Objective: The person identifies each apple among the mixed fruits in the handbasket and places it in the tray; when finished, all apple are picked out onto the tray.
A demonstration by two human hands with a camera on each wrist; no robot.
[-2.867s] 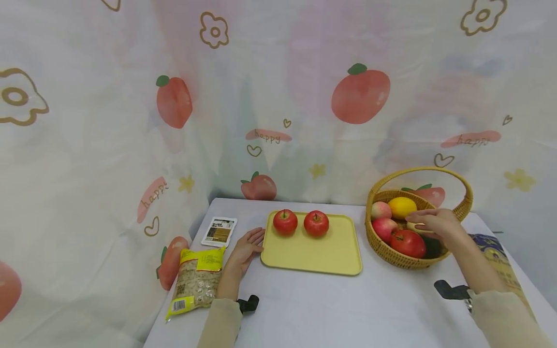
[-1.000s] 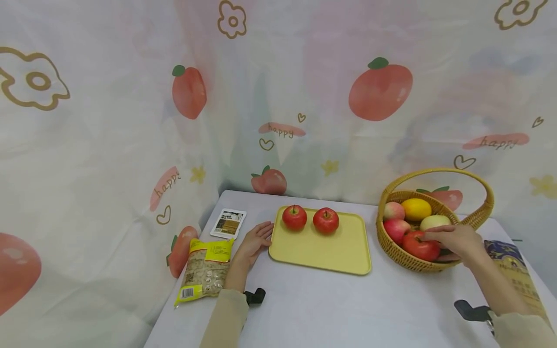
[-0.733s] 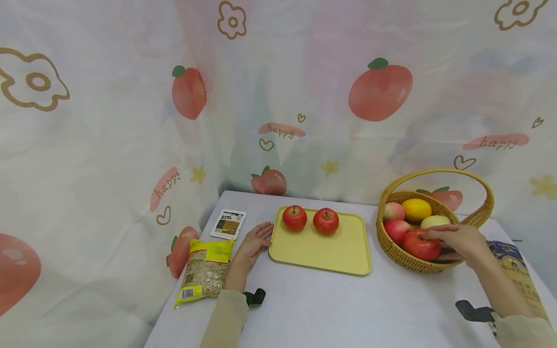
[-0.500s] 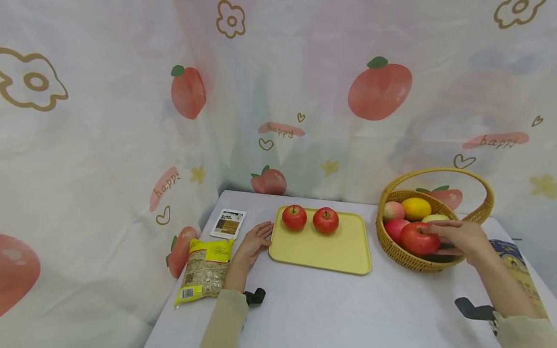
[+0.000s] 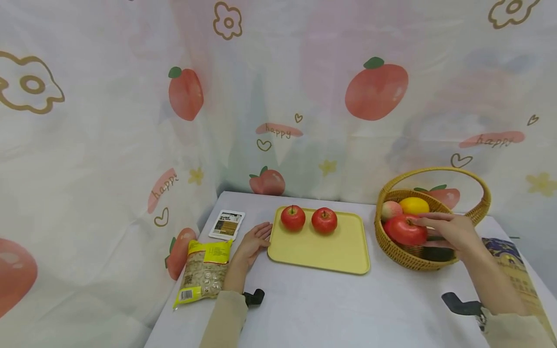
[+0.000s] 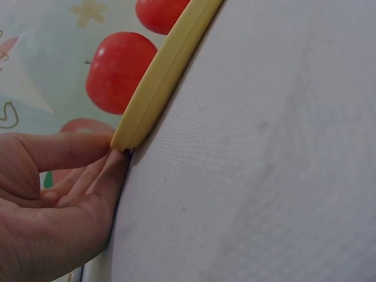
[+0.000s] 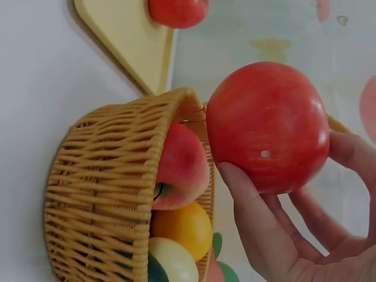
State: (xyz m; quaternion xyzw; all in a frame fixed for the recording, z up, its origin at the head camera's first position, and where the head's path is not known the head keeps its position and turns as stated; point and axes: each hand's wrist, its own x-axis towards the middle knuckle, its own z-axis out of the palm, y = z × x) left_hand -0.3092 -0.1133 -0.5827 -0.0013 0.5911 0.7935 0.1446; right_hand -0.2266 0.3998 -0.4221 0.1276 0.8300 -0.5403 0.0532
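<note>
My right hand (image 5: 452,234) grips a large red apple (image 7: 267,126) between thumb and fingers, just above the wicker basket (image 7: 100,188). In the basket are a pinkish-red apple (image 7: 182,167), a yellow fruit (image 5: 414,206), a pale round fruit (image 7: 174,258), a peach-like fruit (image 5: 391,211) and a dark green item (image 5: 437,253). The hand hides the pale fruit in the head view. At the yellow tray's (image 5: 322,253) left edge, my left hand (image 5: 251,244) pinches the rim with its fingertips. Two red apples (image 5: 293,218) sit at the tray's back.
Left of the tray lie a yellow-and-clear food bag (image 5: 204,270) and a small white packet (image 5: 227,224). A blue-and-tan bag (image 5: 511,270) lies beyond the right forearm. The basket's tall handle (image 5: 435,170) arches over its fruit. A printed curtain (image 5: 300,96) hangs behind the white table.
My right hand reached down onto the large red apple in the basket, took hold and lifted it, moving slightly left. The left hand has stayed at the tray's edge.
</note>
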